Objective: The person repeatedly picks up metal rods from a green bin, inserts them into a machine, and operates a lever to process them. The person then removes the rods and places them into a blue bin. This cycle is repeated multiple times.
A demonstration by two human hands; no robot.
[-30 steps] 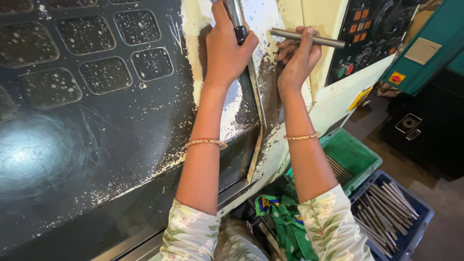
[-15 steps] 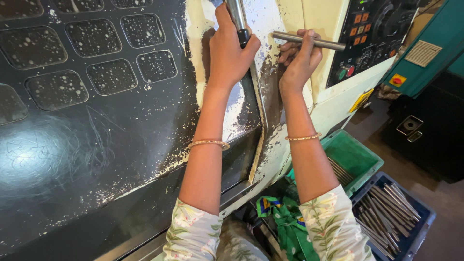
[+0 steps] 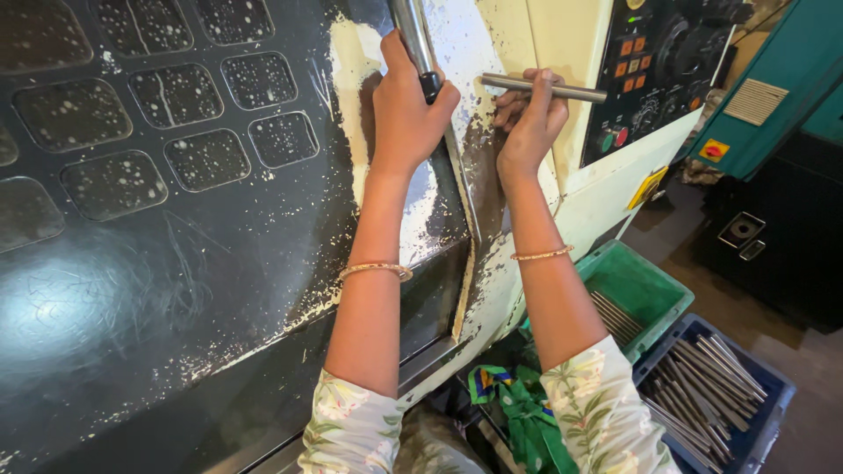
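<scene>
My left hand [image 3: 406, 110] grips the metal bar handle [image 3: 413, 35] of a large dark machine door [image 3: 158, 219] spattered with white flecks. My right hand [image 3: 527, 118] holds a short steel rod [image 3: 562, 89] level, just right of the door's edge, against the cream machine casing [image 3: 544, 35]. Both wrists wear thin gold bangles. The sleeves are floral.
A control panel [image 3: 654, 70] with orange and red buttons sits right of the hands. Below are a green crate [image 3: 654, 285] and a blue crate [image 3: 764, 395], both holding several steel rods. A teal cabinet [image 3: 773, 79] stands at the far right.
The view has shifted slightly; both hands keep their grips, and the door handle and rod sit in nearly the same place.
</scene>
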